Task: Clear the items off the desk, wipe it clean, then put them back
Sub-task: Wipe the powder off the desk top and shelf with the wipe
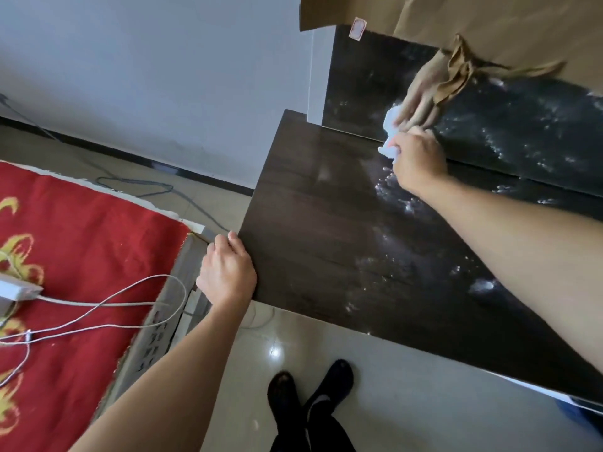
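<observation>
The dark wood desk point(319, 230) runs from the centre to the right, its top bare and streaked with pale smears and dust. My right hand point(419, 158) presses a crumpled white tissue point(390, 138) against the desk's far edge, where it meets a glossy black panel point(522, 132). The panel mirrors the hand and tissue. My left hand point(226, 272) rests on the desk's near left corner, fingers curled over the edge and holding nothing loose.
A bed with a red and gold cover point(75, 249) stands at the left, with a white power strip point(16, 291) and white cables point(107, 305) on it. A grey cable point(140, 187) lies on the tiled floor. Brown curtains point(489, 27) hang behind the desk. My feet in black shoes point(310, 396) are below.
</observation>
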A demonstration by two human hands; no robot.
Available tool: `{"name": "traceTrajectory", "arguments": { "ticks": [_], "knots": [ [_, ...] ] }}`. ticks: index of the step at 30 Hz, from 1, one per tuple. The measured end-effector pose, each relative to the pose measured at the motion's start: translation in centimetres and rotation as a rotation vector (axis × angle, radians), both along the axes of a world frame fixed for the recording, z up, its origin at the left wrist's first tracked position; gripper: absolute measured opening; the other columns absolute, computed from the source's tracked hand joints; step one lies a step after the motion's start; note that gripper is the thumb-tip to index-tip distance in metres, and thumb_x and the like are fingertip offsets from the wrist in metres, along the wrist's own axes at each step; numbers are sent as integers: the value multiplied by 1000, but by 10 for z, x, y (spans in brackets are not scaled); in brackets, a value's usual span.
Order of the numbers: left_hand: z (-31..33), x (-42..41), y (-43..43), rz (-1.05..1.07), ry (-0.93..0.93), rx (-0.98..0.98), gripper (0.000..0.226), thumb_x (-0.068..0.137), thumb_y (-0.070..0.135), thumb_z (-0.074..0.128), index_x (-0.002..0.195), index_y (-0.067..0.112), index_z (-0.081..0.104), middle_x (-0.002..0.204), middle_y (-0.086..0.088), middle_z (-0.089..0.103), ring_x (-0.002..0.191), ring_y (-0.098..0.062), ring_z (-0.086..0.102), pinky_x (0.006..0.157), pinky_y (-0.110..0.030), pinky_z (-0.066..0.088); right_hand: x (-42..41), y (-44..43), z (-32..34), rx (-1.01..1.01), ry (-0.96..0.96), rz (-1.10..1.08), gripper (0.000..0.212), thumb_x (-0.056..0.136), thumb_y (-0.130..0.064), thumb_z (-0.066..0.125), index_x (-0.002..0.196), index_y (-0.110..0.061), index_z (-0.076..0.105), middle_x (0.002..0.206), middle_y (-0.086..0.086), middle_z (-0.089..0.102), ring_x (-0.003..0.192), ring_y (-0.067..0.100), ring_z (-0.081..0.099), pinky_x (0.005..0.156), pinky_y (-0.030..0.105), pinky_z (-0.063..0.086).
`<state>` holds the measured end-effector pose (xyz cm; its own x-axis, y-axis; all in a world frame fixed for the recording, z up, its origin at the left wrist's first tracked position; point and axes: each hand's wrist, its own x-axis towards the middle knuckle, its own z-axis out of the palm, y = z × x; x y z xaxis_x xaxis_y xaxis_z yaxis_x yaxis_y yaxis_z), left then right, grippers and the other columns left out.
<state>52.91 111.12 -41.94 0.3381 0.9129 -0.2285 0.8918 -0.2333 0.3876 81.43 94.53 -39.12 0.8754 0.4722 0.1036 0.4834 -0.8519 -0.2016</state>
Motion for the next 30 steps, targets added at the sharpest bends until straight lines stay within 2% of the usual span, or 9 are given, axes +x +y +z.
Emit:
{"name": "traceTrajectory", "arguments": {
  "ticks": [3, 5, 10, 12, 14, 19, 23, 26, 30],
  "knots": [
    [-6, 4, -13, -159, 14, 99, 33, 99, 31, 31, 122, 14, 48, 125, -11, 52, 115, -32, 45, 90, -46, 33, -1, 1, -15, -2, -58, -19, 24, 90, -10, 52, 111, -6, 62, 110, 23, 55, 104, 40, 48, 85, 45, 40],
    [-8, 12, -29, -147, 6, 108, 41, 97, 29, 37, 135, 13, 39, 132, -10, 48, 119, -31, 43, 93, -46, 32, -4, 4, -15, 44, 7, -66, 25, 90, -12, 54, 112, -10, 64, 110, 22, 56, 102, 40, 49, 82, 43, 40],
    [-10, 17, -41, -136, 20, 129, 49, 97, 30, 36, 141, 8, 33, 132, -14, 48, 116, -33, 45, 92, -48, 33, -71, -26, 13, 103, 337, 120, 24, 85, -16, 49, 91, -11, 72, 91, 14, 57, 79, 30, 53, 65, 30, 34],
    [-10, 17, -41, -132, 27, 133, 49, 96, 28, 38, 140, 6, 34, 130, -16, 49, 113, -34, 46, 89, -49, 34, -118, -48, 24, -33, 535, 287, 26, 83, -5, 48, 90, -16, 71, 88, 1, 55, 81, 23, 54, 68, 29, 36],
    [-11, 19, -43, -124, 45, 147, 49, 95, 27, 40, 138, 5, 36, 128, -17, 51, 111, -36, 47, 88, -50, 35, -120, -51, 31, -154, 663, 345, 32, 80, 1, 47, 93, -17, 71, 90, 0, 59, 86, 23, 57, 72, 33, 44],
    [-13, 19, -41, -103, 65, 143, 49, 95, 25, 40, 139, 5, 35, 130, -16, 49, 113, -34, 46, 89, -49, 34, -18, 11, 25, 136, 288, 52, 20, 86, -10, 54, 95, -6, 72, 97, 18, 69, 91, 35, 61, 75, 34, 45],
    [-14, 21, -41, -111, 75, 130, 51, 95, 27, 37, 141, 6, 32, 135, -14, 46, 118, -32, 44, 93, -49, 33, -8, 33, -4, 68, 158, -34, 26, 85, -5, 50, 105, -7, 67, 105, 22, 62, 98, 40, 54, 78, 38, 40],
    [-12, 21, -41, -118, 76, 114, 51, 96, 28, 35, 142, 7, 30, 137, -14, 44, 119, -32, 43, 95, -49, 32, -51, 11, -5, 64, 205, 140, 30, 80, -6, 41, 95, -8, 67, 96, 17, 57, 89, 35, 51, 71, 34, 37],
    [-9, 21, -41, -114, 74, 102, 51, 96, 28, 36, 142, 6, 30, 136, -14, 45, 118, -32, 43, 95, -49, 32, -132, -37, 17, -71, 560, 391, 32, 78, 7, 44, 88, -13, 68, 90, 4, 55, 86, 23, 51, 72, 36, 45]
  ]
}}
